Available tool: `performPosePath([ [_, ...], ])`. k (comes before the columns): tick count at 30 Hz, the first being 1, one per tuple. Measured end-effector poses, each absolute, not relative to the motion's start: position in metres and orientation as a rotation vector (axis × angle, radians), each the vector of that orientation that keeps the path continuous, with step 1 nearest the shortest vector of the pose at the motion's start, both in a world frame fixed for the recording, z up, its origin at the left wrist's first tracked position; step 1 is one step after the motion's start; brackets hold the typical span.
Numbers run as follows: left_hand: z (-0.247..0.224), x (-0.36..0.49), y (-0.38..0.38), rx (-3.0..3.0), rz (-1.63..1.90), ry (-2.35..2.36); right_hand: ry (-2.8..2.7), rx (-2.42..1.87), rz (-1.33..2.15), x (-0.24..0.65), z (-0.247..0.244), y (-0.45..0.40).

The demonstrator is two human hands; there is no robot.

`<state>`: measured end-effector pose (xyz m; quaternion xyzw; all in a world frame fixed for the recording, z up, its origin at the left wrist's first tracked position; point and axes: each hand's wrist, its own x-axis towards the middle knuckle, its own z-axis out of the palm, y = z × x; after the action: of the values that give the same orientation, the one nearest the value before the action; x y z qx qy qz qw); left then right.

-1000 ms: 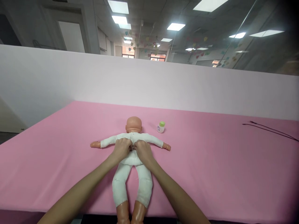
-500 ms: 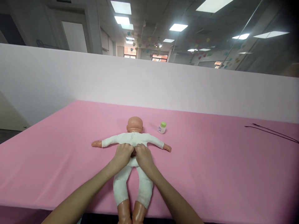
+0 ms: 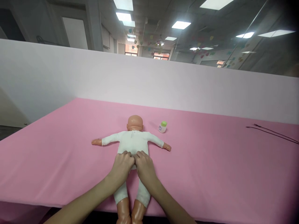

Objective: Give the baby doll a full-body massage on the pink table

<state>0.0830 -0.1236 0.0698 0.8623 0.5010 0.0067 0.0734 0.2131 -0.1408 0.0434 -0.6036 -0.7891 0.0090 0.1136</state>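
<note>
A baby doll [image 3: 133, 141] in a white cloth body lies face down on the pink-covered table, arms spread and legs toward me. My left hand [image 3: 122, 163] is closed into a fist on the left side of its lower back. Close beside it, my right hand [image 3: 144, 165] is closed the same way on the right side. The knuckles face up and nearly meet at the doll's midline. My curled fingertips are hidden, so whether they pinch the cloth cannot be seen.
A small jar with a green lid [image 3: 163, 127] stands right of the doll's head. Two thin dark cords [image 3: 272, 132] lie at the far right of the pink table cover [image 3: 205, 161]. A low white wall [image 3: 163, 84] borders the table's back, with glass above it.
Both closed hands have moved down the doll's back toward me, from mid-back to the lower back, uncovering more of its upper back. The doll and jar stay in place.
</note>
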Motion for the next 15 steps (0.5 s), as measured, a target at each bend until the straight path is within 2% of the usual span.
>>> performPosePath([
  [4, 0.063, 0.083, -0.12, 2.629, -0.002, 1.503, -2.304, -1.777, 0.07, 0.216, 0.041, -0.137],
  [9, 0.082, 0.059, -0.091, 2.531, 0.388, 1.327, -2.204, -1.554, 0.481, 0.246, 0.07, -0.117],
  [13, 0.092, 0.06, -0.044, 2.426, 0.698, 1.487, -1.987, -1.559, 0.226, 0.25, 0.083, -0.076],
  [15, 0.086, 0.068, -0.024, 2.429, 0.69, 1.608, -1.986, -1.636, 0.103, 0.244, 0.082, -0.057],
])
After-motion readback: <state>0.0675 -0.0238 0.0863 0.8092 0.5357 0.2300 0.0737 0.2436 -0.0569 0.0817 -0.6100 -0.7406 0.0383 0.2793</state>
